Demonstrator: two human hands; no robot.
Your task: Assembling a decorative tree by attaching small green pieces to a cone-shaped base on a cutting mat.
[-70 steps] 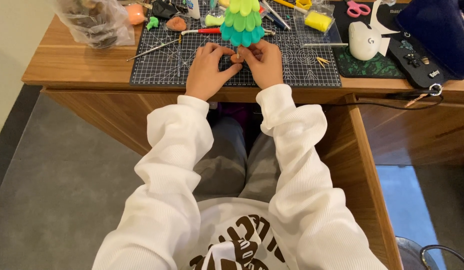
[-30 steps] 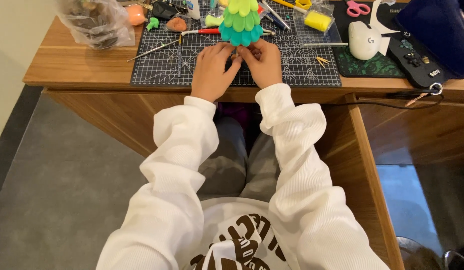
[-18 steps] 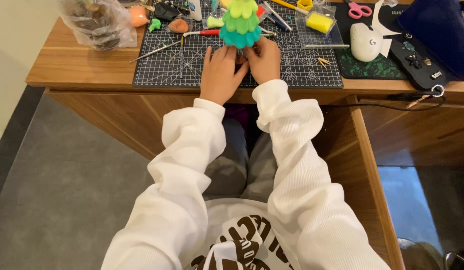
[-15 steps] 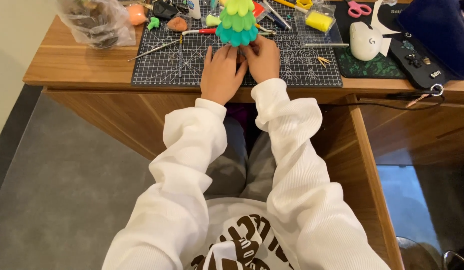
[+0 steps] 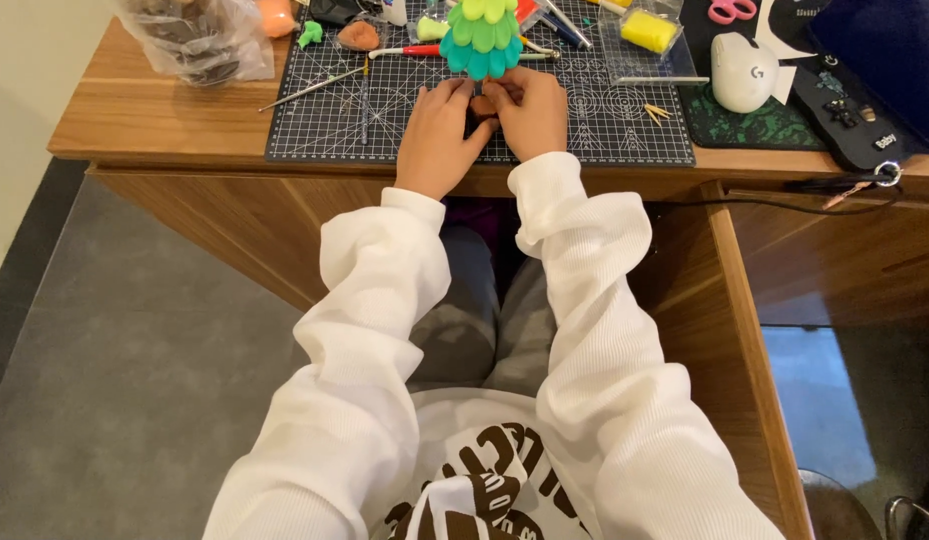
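Observation:
My left hand (image 5: 437, 140) and my right hand (image 5: 533, 112) rest together on a dark gridded cutting mat (image 5: 335, 115) at the desk's front edge. Their fingertips meet around a small brown clay piece (image 5: 483, 104), which is mostly hidden by the fingers. Just beyond the fingertips stands a layered clay tree (image 5: 482, 35), teal at the bottom and green higher up, with its top cut off by the frame. White sleeves cover both of my arms.
On the mat lie a red-handled tool (image 5: 410, 50), a thin metal tool (image 5: 310, 90), an orange clay lump (image 5: 360, 35) and bagged yellow clay (image 5: 648, 30). A clear plastic bag (image 5: 195, 40) sits at left; a white mouse (image 5: 742, 72) and dark blue cloth (image 5: 885, 50) at right.
My left hand has slid right, closer to my right hand, and both now press together at the tree's base. The tree has barely moved.

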